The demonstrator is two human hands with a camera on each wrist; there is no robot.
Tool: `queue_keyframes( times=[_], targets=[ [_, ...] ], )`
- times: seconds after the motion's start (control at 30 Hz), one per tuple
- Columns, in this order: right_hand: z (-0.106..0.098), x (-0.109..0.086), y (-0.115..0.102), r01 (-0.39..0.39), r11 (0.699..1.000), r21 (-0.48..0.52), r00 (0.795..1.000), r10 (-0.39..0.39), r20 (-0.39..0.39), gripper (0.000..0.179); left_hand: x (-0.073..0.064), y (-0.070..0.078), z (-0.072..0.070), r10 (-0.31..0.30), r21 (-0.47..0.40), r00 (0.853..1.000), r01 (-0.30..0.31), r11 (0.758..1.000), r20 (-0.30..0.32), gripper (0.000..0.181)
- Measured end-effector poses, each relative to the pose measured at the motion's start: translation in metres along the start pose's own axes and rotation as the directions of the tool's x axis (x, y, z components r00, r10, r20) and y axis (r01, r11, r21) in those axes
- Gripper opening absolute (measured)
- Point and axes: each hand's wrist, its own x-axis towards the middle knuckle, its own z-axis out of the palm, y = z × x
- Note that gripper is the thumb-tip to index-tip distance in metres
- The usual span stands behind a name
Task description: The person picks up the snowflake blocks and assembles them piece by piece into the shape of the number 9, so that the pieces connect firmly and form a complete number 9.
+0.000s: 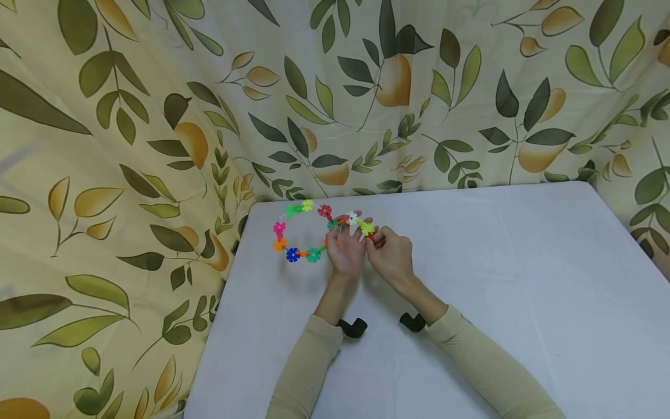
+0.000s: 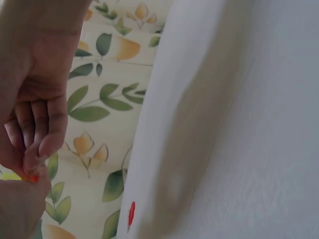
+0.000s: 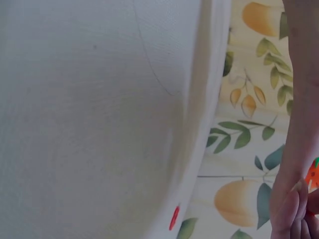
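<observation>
A loop of colourful plastic snowflake discs (image 1: 313,255), linked edge to edge, hangs above the table on the left. My left hand (image 1: 347,250) has its palm turned up, its thumb and fingers around the right side of the loop. White (image 1: 352,218) and yellow (image 1: 368,228) discs lie across its fingers. My right hand (image 1: 391,254) pinches a red piece beside the yellow disc, close to the left fingertips. In the left wrist view the two hands (image 2: 42,119) meet at a bit of red. Part of an orange disc (image 3: 312,175) shows by the right hand's fingers; the fingers hide the join.
A white cloth covers the table (image 1: 502,302). A leaf-patterned curtain (image 1: 366,116) hangs behind and to the left. A small red piece (image 2: 131,214) shows near the table edge in both wrist views. Dark wrist mounts (image 1: 353,328) jut inward from both sleeves.
</observation>
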Motion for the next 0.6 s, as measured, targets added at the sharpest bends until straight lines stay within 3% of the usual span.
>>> queue_keyframes(
  times=[0.23,0.4,0.6],
  targets=[
    [0.000,0.001,0.004,0.029,0.999,-0.018,0.999,-0.029,-0.022,0.015,-0.002,-0.005,0.003,0.012,-0.039,0.996,-0.016,0.999,-0.091,0.030],
    [0.001,0.002,0.006,0.026,1.000,-0.007,0.999,-0.026,-0.019,0.016,-0.002,-0.005,0.004,0.025,-0.017,0.995,-0.027,1.000,-0.098,0.032],
    [0.000,0.003,0.008,-0.026,0.996,0.081,0.996,0.019,0.087,0.018,0.003,0.005,0.000,0.066,0.012,0.994,-0.066,0.998,-0.088,0.029]
  ],
)
